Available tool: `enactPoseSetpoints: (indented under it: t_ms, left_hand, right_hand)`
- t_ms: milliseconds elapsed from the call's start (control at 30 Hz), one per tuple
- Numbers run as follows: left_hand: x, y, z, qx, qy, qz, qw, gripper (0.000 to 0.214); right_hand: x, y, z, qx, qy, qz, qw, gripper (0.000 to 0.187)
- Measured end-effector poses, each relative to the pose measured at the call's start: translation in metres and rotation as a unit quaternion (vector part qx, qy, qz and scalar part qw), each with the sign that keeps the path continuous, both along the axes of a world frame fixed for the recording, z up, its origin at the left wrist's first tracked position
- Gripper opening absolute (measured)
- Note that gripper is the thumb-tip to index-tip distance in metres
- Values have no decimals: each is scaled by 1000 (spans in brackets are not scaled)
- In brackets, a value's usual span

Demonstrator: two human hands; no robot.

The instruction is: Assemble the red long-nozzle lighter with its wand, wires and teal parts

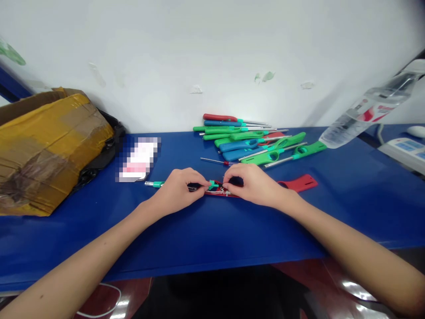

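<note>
Both my hands rest on the blue table (199,230) and pinch the same opened red lighter (219,188). My left hand (177,191) is closed on its left part, where a metal tube with a teal end (154,184) sticks out to the left. My right hand (254,184) is closed on the right part, fingertips by a small teal piece and thin wires in the middle. A red handle shell (299,182) lies just right of my right hand.
A pile of green, blue and red long-nosed lighters (255,141) lies behind my hands. A taped cardboard box (46,146) stands at left, a blurred white packet (139,159) beside it. A plastic bottle (365,113) leans at right, near a power strip (405,153).
</note>
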State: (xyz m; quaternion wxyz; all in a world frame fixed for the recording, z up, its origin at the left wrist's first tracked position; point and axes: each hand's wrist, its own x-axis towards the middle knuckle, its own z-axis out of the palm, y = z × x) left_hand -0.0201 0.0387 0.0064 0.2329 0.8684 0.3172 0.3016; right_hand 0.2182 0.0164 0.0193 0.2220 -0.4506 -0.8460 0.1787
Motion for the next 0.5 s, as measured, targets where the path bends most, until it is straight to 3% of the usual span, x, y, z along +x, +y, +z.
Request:
enactPoseSetpoints:
  t_ms: [233, 500]
  left_hand:
    - [0, 0, -3, 17, 2, -7, 1000, 15]
    - [3, -2, -8, 39, -22, -28, 999, 14]
  right_hand:
    - [1, -1, -3, 13, 2, 5, 1000, 6]
    - [2, -3, 0, -35, 31, 1, 999, 7]
